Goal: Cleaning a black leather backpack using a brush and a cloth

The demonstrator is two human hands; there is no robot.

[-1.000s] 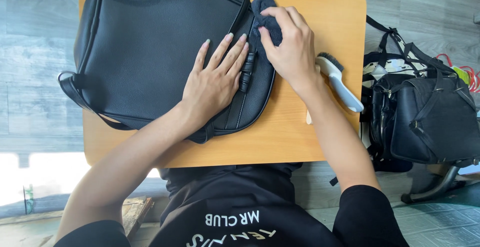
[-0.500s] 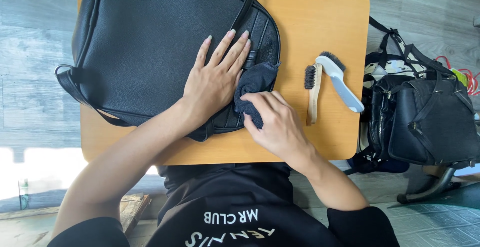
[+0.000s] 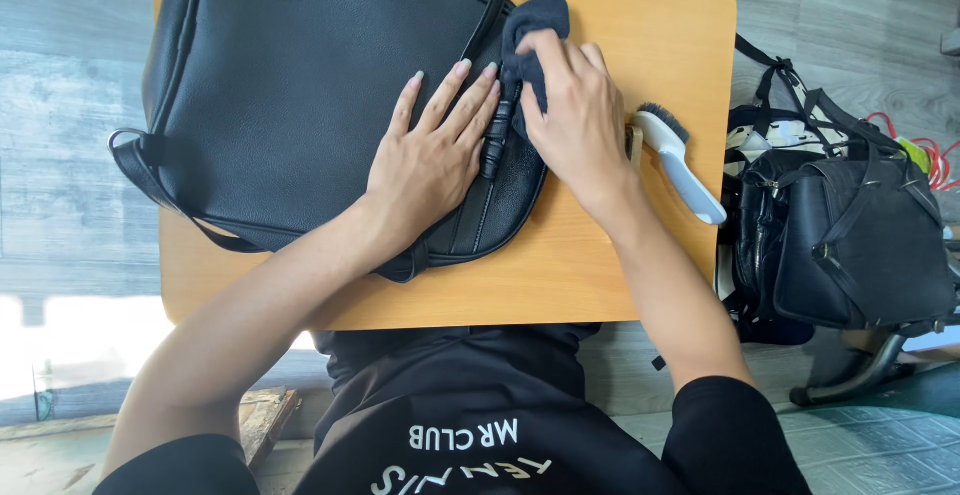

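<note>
Soft black leather bag (image 3: 300, 95) flat on wooden table (image 3: 640, 255), pinned under spread left hand (image 3: 435, 155); limp dark cloth (image 3: 535, 30) pinched by right hand (image 3: 580, 120) along zipper edge.

small wooden table and its load

the table (image 3: 600, 285) has an orange-brown wooden top with rounded corners and stands on a grey plank floor (image 3: 70, 185). a large black leather bag (image 3: 300, 105) lies flat on it, covering most of the left and centre; one strap loop overhangs the left edge. a brush (image 3: 680, 160) with dark bristles and a white handle lies near the right edge, handle pointing toward the near right corner.
</note>
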